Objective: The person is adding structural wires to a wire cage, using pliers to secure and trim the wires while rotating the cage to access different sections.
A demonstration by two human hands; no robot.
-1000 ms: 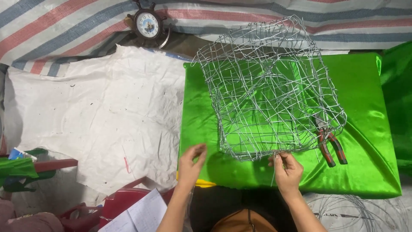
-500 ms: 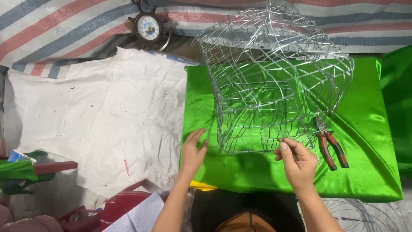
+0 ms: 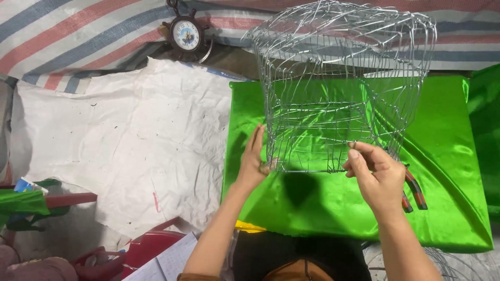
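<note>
A silver wire mesh cage (image 3: 338, 78), box-shaped with a domed top, is lifted and tilted over a bright green satin cushion (image 3: 448, 156). My left hand (image 3: 253, 158) grips its lower left edge. My right hand (image 3: 377, 177) pinches the lower right edge of the wire frame. Red-handled pliers (image 3: 414, 188) lie on the green cloth, partly hidden behind my right hand.
A white speckled sheet (image 3: 120, 140) covers the floor at left. A small ship-wheel clock (image 3: 186, 35) rests on striped cloth (image 3: 78, 36) at the back. Red plastic items and papers (image 3: 156, 255) sit bottom left. Loose wire coils (image 3: 458, 263) lie bottom right.
The wire cage has been raised off the green cushion and tipped upright toward the back. Both hands moved up with its lower edge.
</note>
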